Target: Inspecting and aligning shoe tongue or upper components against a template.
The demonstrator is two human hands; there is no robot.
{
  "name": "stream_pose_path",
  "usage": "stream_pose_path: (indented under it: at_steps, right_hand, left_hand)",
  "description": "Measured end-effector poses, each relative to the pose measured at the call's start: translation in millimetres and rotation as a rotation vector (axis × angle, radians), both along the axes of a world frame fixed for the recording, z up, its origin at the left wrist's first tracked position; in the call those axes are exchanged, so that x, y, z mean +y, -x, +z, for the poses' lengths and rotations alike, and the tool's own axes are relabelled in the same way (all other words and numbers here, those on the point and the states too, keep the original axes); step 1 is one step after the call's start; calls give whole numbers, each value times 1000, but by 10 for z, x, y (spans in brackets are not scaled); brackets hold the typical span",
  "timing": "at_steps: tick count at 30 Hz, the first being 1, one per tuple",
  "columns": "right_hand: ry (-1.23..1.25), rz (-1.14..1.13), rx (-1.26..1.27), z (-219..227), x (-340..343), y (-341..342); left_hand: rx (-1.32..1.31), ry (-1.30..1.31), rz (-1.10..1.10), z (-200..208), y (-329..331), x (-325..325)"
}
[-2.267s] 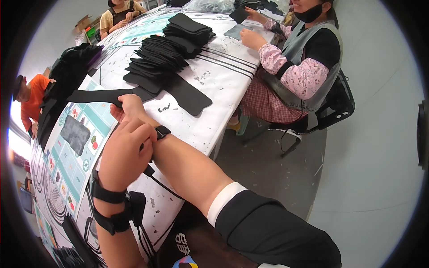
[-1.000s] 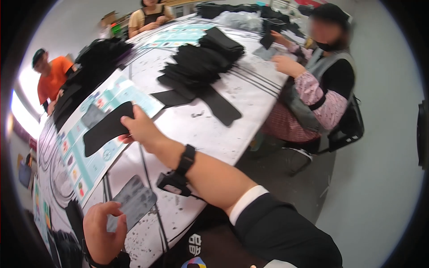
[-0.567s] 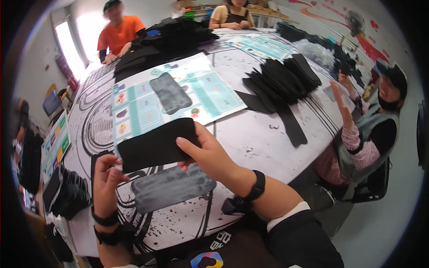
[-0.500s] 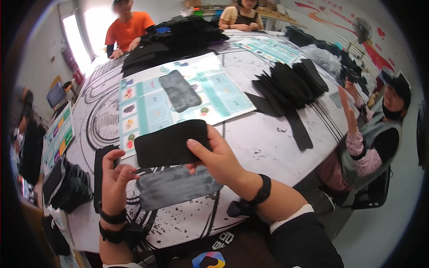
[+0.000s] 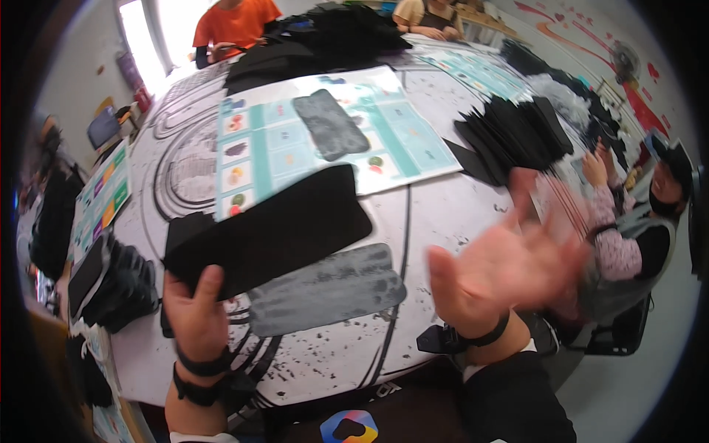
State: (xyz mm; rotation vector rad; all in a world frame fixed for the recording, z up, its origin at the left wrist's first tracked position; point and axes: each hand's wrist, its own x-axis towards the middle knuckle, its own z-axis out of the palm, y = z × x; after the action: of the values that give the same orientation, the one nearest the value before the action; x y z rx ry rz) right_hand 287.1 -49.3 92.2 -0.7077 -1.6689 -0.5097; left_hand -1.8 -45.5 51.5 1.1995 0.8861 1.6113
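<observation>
My left hand (image 5: 198, 314) grips one end of a flat black cloth-like piece (image 5: 284, 230) with rounded corners, thumb on top. The piece is held tilted, its far end pointing up and right. Below it on the table lies a grey, patchy panel (image 5: 329, 292) of similar shape. More black material (image 5: 185, 225) shows behind the held piece's left end. My right hand (image 5: 502, 266) is off to the right, palm up with fingers spread, blurred by motion and holding nothing. A fanned pile of black pieces (image 5: 517, 140) lies beyond it.
A second grey panel (image 5: 332, 125) lies on a printed sheet (image 5: 413, 159) ahead. A large black heap (image 5: 317, 44) is at the back. A stack of dark pieces (image 5: 114, 284) stands at the left. Co-workers sit around the table, one close at right (image 5: 635, 229).
The black piece has passed from my right hand to my left and looks longer now. My right hand has let go, swung right and spread its fingers. The view has shifted slightly.
</observation>
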Motion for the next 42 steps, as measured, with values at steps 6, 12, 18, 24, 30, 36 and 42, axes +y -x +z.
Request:
stream_pose_path:
  at_steps: [6, 12, 18, 24, 30, 36, 42]
  right_hand:
    - [-427, -260, 114, 116, -242, -126]
    - [-160, -127, 142, -13, -58, -44]
    - [-108, 78, 63, -127, 39, 118]
    - [10, 55, -43, -187, 70, 126]
    - [-93, -300, -154, 189, -459, -378]
    - [-385, -378, -129, 139, -524, -454]
    - [-101, 10, -16, -65, -312, 20]
  left_hand:
    - [-61, -153, 21, -97, 61, 78]
    - [-78, -133, 90, -127, 70, 121]
    - [-163, -12, 176, -104, 85, 194]
    - [-193, 63, 214, -112, 24, 251]
    - [-199, -22, 248, -110, 113, 295]
    - [-237, -77, 174, -41, 155, 344]
    - [-302, -59, 334, -11, 404, 260]
